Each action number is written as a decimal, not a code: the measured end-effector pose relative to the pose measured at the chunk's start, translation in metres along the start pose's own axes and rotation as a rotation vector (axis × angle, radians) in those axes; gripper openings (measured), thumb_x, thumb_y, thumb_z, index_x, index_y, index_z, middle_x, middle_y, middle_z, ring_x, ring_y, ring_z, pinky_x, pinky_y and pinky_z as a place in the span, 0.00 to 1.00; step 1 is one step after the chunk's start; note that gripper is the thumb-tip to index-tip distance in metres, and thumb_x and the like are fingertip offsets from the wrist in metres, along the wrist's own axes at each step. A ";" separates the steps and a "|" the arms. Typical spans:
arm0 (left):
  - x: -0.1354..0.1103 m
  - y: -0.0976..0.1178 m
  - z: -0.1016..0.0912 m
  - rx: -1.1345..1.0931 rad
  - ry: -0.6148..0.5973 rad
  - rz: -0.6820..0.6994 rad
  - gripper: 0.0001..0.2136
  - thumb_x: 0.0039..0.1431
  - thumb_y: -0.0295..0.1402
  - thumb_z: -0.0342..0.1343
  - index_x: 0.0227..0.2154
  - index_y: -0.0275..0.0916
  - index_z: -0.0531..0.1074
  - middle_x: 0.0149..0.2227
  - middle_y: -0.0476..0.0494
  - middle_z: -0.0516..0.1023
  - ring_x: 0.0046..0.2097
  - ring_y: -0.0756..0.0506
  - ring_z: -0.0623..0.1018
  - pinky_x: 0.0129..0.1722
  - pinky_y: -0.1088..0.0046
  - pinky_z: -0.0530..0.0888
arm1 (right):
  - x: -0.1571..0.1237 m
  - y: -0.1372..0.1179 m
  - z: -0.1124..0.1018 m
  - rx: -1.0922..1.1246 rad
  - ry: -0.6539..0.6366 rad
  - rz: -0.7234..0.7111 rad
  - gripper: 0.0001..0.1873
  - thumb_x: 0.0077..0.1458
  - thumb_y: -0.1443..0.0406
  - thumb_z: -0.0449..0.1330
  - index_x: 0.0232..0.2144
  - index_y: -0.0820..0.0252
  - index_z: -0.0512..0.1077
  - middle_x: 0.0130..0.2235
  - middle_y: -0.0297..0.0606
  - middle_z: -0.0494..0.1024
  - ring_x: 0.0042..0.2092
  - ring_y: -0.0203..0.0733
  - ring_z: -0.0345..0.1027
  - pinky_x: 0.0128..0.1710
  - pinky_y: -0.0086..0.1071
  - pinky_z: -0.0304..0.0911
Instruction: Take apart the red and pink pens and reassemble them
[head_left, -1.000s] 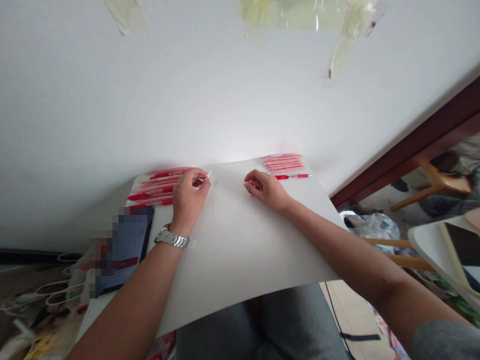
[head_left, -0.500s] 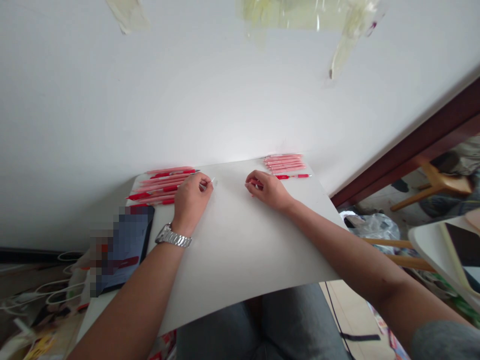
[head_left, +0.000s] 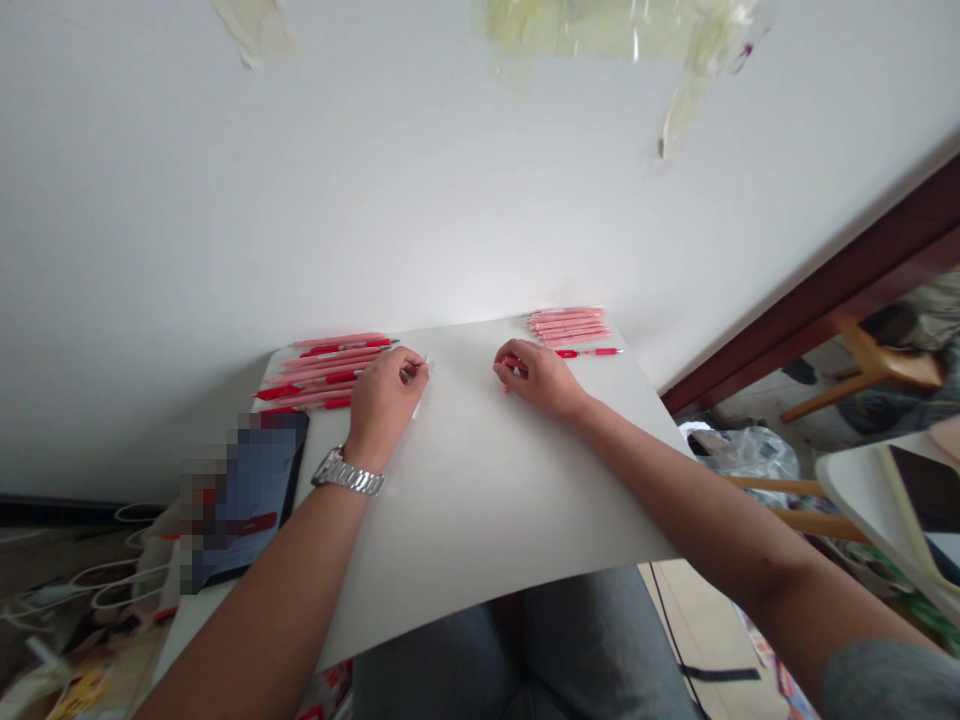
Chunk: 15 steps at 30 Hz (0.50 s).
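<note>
My left hand (head_left: pixel 386 392) is closed in a pinch on a thin clear plastic piece (head_left: pixel 421 402), whose end slants down past the fingers. Just left of it lie several pink and red pens (head_left: pixel 322 378) in a loose row. On the other side my right hand (head_left: pixel 536 375) has its fingers curled round a red pen (head_left: pixel 510 364), mostly hidden by the hand. Behind the right hand are a stack of thin pink pens (head_left: pixel 571 326) and a single red pen (head_left: pixel 604 351). Both hands rest at the far part of the white table (head_left: pixel 480 500).
A dark tablet (head_left: pixel 262 500) lies at the table's left edge, beside my left forearm. The white wall (head_left: pixel 450 200) closes off the back. White cables (head_left: pixel 82 580) are on the left; a white chair-like surface (head_left: pixel 862 480) stands on the right.
The clear plastic in my left hand has turned, from pointing up off the fingertips to slanting down toward me. My right hand has shifted very slightly right.
</note>
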<state>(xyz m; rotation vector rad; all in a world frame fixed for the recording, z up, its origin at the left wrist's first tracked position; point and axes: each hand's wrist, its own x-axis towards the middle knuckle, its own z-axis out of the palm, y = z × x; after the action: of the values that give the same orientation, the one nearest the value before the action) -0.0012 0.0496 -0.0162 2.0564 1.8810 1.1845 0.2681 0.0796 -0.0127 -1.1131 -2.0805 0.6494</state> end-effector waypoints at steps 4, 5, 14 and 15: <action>0.000 0.004 -0.001 0.013 0.010 -0.012 0.03 0.64 0.34 0.62 0.34 0.45 0.76 0.33 0.47 0.83 0.35 0.41 0.79 0.36 0.66 0.67 | 0.000 0.001 -0.001 -0.007 0.000 0.011 0.03 0.65 0.62 0.59 0.38 0.54 0.73 0.32 0.32 0.81 0.31 0.38 0.65 0.34 0.32 0.58; 0.000 0.005 -0.001 0.016 0.011 -0.020 0.02 0.64 0.34 0.62 0.34 0.45 0.76 0.33 0.47 0.83 0.35 0.41 0.79 0.36 0.66 0.67 | 0.000 0.001 -0.001 -0.010 0.002 0.007 0.03 0.64 0.63 0.59 0.38 0.54 0.73 0.32 0.32 0.82 0.31 0.38 0.64 0.34 0.32 0.57; -0.002 0.011 -0.002 0.089 0.037 -0.016 0.02 0.63 0.34 0.62 0.34 0.46 0.78 0.30 0.48 0.81 0.31 0.41 0.76 0.31 0.67 0.62 | 0.001 0.002 0.001 -0.012 -0.005 -0.002 0.03 0.63 0.65 0.60 0.39 0.55 0.74 0.38 0.33 0.84 0.32 0.37 0.65 0.35 0.31 0.58; -0.002 0.012 -0.002 0.108 0.021 -0.021 0.02 0.63 0.35 0.62 0.35 0.45 0.79 0.30 0.47 0.82 0.31 0.41 0.77 0.31 0.67 0.62 | 0.001 0.003 0.001 -0.024 -0.005 -0.004 0.03 0.63 0.65 0.61 0.39 0.55 0.74 0.39 0.34 0.83 0.33 0.37 0.66 0.35 0.30 0.58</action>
<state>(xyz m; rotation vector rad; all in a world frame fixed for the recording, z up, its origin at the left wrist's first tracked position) 0.0073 0.0443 -0.0086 2.0793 2.0140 1.1271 0.2679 0.0820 -0.0148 -1.1214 -2.0992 0.6279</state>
